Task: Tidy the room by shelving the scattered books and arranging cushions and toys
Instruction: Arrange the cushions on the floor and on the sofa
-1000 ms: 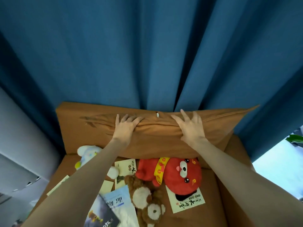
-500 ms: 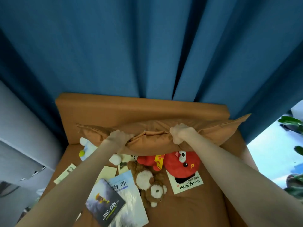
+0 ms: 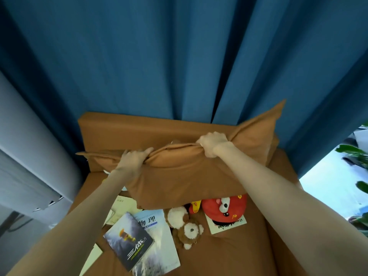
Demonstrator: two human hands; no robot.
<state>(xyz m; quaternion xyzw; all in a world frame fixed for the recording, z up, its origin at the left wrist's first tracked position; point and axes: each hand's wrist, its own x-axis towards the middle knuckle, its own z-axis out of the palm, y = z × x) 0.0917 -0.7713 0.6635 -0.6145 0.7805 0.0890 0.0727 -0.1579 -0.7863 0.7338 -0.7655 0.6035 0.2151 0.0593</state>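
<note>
- Over the toys you hold the cushion (image 3: 179, 176) in the air. Your left hand (image 3: 132, 161) and your right hand (image 3: 212, 144) each clench a bunch of its upper edge. What can go wrong from here?
- The cloth can slip. You seem to grip only the cover, not the filling, so I think the weight may pull it out of your fingers. Then it drops on the bear (image 3: 185, 224) and the red toy (image 3: 223, 208) below.
- And the lower edge?
- It hangs very near them and hides part of the red toy. If you swing the cushion low, it may sweep the toys, or push the books (image 3: 159, 246) off the seat (image 3: 229, 255).
- Where is room to move?
- Behind, the sofa back (image 3: 129, 128) stands close, and the curtain (image 3: 159, 56) hangs just behind it; the raised right corner is in front of the curtain. On the left, a grey padded side (image 3: 29, 146) closes the seat. On the right comes a low arm (image 3: 282, 166), then a plant (image 3: 356, 152). Upward looks free, so lift first, then set the cushion against the back.
</note>
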